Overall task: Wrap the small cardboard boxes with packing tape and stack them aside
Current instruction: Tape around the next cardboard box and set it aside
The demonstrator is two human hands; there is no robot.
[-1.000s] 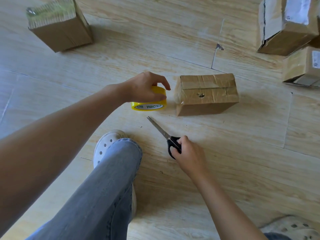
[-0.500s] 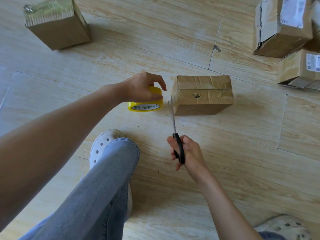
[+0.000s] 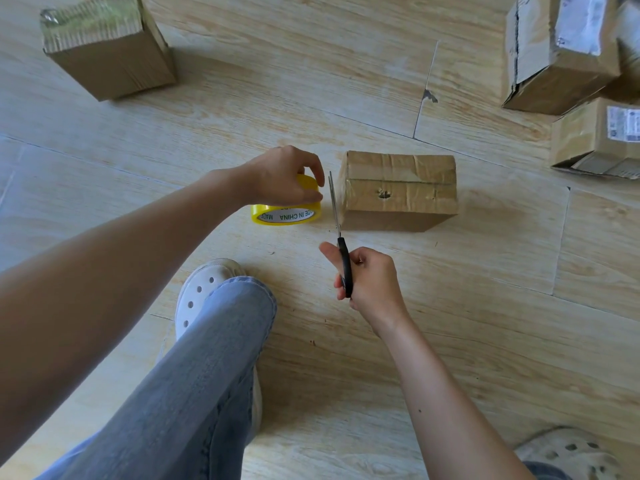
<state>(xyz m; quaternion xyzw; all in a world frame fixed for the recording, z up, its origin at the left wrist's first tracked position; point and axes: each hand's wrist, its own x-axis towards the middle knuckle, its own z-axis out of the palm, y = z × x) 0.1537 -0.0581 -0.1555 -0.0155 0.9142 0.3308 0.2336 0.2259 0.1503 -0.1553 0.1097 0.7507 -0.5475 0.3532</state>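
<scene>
Head view: pale wood-plank floor [image 3: 381, 341], boxes at far corners. Crumpled taped small box [image 3: 398, 192] with a punched hole sits centre floor. Left hand [image 3: 280, 178] clamps yellow tape roll [image 3: 287, 211] just beside it; right hand [image 3: 370, 278] grips scissors [image 3: 341, 237], blades between roll and box

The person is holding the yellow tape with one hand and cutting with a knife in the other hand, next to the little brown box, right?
Almost. It is not a knife: the head view shows the right hand holding black-handled scissors, blades pointing up between the tape and box. The left hand does hold the yellow tape roll, beside the small cardboard box.
</scene>
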